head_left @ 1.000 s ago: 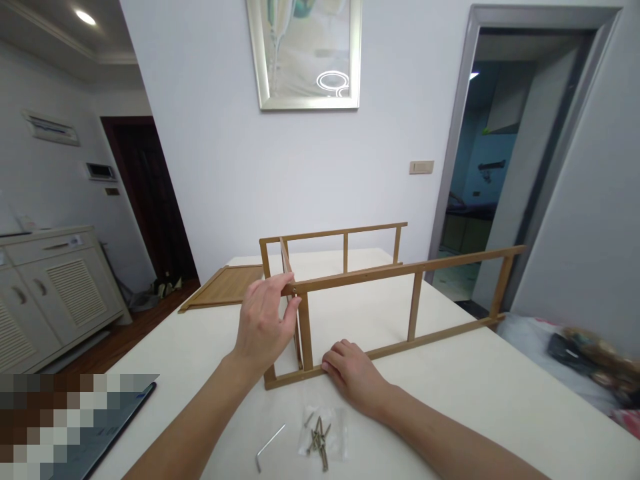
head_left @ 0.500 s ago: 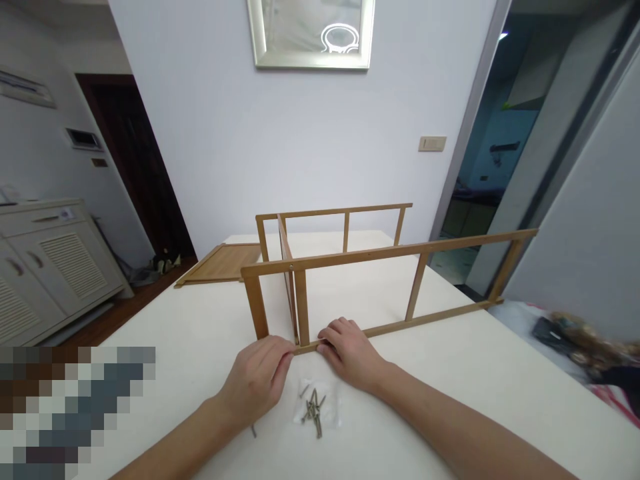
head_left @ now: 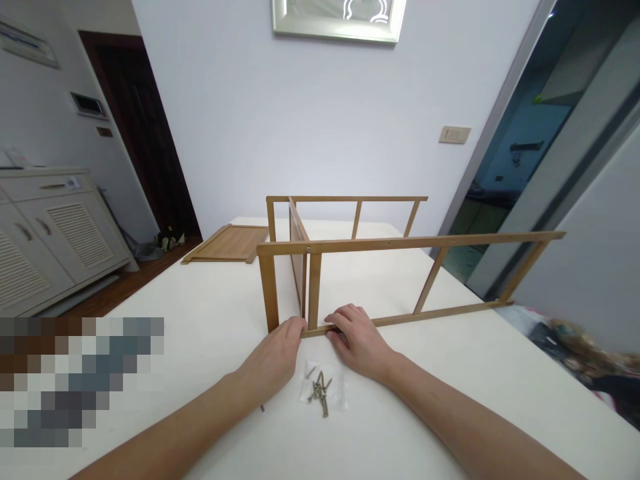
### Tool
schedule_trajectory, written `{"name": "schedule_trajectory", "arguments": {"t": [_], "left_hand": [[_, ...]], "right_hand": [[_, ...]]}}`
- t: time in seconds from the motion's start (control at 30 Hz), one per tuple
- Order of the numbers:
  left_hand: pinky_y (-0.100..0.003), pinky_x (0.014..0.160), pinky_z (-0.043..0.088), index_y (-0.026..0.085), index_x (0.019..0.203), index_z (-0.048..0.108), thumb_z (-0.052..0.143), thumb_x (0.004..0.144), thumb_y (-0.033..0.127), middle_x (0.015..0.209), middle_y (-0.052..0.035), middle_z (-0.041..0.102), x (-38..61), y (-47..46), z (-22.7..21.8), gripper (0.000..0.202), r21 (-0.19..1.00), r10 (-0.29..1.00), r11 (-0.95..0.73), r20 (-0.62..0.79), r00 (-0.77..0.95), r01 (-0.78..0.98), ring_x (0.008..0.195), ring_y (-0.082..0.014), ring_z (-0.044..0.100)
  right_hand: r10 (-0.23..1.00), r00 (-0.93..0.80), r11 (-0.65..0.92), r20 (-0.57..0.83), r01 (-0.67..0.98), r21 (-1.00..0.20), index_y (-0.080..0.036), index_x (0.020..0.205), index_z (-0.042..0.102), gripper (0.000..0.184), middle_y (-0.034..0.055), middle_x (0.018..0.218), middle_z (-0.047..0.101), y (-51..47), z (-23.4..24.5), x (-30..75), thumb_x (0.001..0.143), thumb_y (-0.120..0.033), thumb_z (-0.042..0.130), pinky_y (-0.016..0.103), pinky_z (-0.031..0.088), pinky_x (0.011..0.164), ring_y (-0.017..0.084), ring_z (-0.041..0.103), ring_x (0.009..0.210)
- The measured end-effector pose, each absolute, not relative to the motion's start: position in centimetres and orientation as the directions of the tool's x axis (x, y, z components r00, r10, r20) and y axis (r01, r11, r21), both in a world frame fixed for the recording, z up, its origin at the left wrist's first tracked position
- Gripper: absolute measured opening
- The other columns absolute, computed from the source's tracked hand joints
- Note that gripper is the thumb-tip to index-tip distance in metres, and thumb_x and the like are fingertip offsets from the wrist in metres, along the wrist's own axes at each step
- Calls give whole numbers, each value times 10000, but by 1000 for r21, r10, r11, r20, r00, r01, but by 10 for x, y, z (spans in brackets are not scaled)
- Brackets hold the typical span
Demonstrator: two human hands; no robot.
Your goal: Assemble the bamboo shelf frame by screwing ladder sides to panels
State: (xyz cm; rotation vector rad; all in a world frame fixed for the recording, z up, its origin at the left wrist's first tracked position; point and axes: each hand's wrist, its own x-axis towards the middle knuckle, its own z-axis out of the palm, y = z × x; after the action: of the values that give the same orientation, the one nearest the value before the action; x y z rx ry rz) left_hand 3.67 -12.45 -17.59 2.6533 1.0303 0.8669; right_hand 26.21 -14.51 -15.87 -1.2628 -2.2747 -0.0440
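A wooden shelf frame (head_left: pixel 380 244) stands on its long edge on the white table, with two ladder-like sides joined by a shelf panel (head_left: pixel 299 257) near the left end. My left hand (head_left: pixel 280 348) is closed around the near bottom rail, at the foot of that panel. Just to the right, my right hand (head_left: pixel 356 340) grips the same rail with fingers over it and thumb in front. Between my forearms lies a clear plastic bag (head_left: pixel 338 387) with several screws (head_left: pixel 320 393) on it. A small metal piece (head_left: pixel 263 407) shows beside my left wrist.
Another wooden panel (head_left: pixel 230 243) lies flat at the table's back left. The white table (head_left: pixel 400 427) reaches a wall with a framed picture (head_left: pixel 340 33). Clothes and other items (head_left: pixel 585 347) are heaped beyond the right edge. A cabinet (head_left: pixel 60 233) stands at far left.
The view has tilted down and turned slightly left, so everything appears shifted. My left hand has rotated a little at the rail; both hands stay on the frame.
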Motion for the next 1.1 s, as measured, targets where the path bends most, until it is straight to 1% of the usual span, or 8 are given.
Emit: {"name": "schedule_trajectory", "arguments": {"t": [0.1, 0.23, 0.4, 0.63, 0.73, 0.9, 1.0, 1.1], "left_hand": [[-363, 808, 565, 191, 1067, 521, 345, 870, -3, 993, -62, 634, 37, -123, -175, 327, 327, 635, -771, 466, 616, 547, 907, -191, 640], [-355, 850, 560, 183, 1049, 549, 348, 882, 3, 1031, -73, 643, 35, -125, -169, 317, 286, 570, -815, 552, 608, 504, 978, -185, 630], [-317, 780, 553, 175, 969, 592, 395, 900, 43, 909, -61, 671, 33, -132, -159, 246, 265, 472, -879, 591, 653, 396, 860, -172, 632], [-293, 725, 504, 185, 886, 617, 447, 915, 116, 828, -40, 661, 36, -148, -149, 186, 367, 431, -887, 440, 788, 280, 778, -161, 606], [-295, 733, 485, 190, 898, 626, 476, 903, 121, 840, -37, 664, 38, -155, -143, 165, 404, 403, -882, 382, 832, 242, 798, -165, 598], [-304, 787, 474, 210, 992, 629, 584, 842, 150, 950, -39, 670, 37, -160, -135, 167, 428, 408, -861, 260, 875, 274, 886, -186, 612], [-287, 754, 463, 224, 1011, 626, 649, 782, 154, 928, -18, 654, 34, -160, -130, 241, 437, 415, -848, 200, 887, 299, 851, -178, 610], [-265, 720, 448, 237, 977, 640, 658, 767, 138, 888, 2, 633, 32, -161, -128, 233, 446, 409, -844, 174, 896, 299, 818, -160, 601]], "right_hand": [[757, -430, 586, 492, 781, -218, -195, 1015, 582, 151, 84, 960, 609, -146, -157, 262, 884, -143, 526, 396, 404, 825, 235, 514, 940], [751, -441, 598, 492, 770, -222, -198, 973, 575, 134, 78, 955, 603, -146, -157, 262, 877, -123, 518, 389, 405, 821, 230, 513, 937], [751, -448, 603, 486, 764, -227, -192, 978, 579, 134, 77, 955, 604, -146, -158, 262, 879, -126, 516, 383, 407, 821, 225, 509, 934], [740, -455, 619, 495, 748, -237, -195, 944, 580, 117, 76, 953, 610, -146, -158, 264, 882, -128, 507, 383, 406, 814, 222, 508, 920], [739, -454, 621, 498, 746, -240, -197, 936, 583, 113, 73, 942, 612, -146, -158, 263, 881, -132, 509, 381, 407, 809, 220, 510, 910], [742, -450, 614, 497, 753, -236, -198, 952, 586, 121, 73, 951, 610, -146, -159, 263, 889, -134, 505, 384, 407, 821, 219, 512, 917], [746, -454, 613, 488, 754, -236, -200, 956, 587, 123, 73, 949, 610, -146, -159, 264, 884, -134, 513, 386, 407, 825, 221, 513, 920], [747, -456, 614, 483, 753, -239, -199, 965, 587, 128, 74, 949, 611, -146, -159, 264, 883, -135, 512, 383, 409, 824, 221, 514, 918]]}}
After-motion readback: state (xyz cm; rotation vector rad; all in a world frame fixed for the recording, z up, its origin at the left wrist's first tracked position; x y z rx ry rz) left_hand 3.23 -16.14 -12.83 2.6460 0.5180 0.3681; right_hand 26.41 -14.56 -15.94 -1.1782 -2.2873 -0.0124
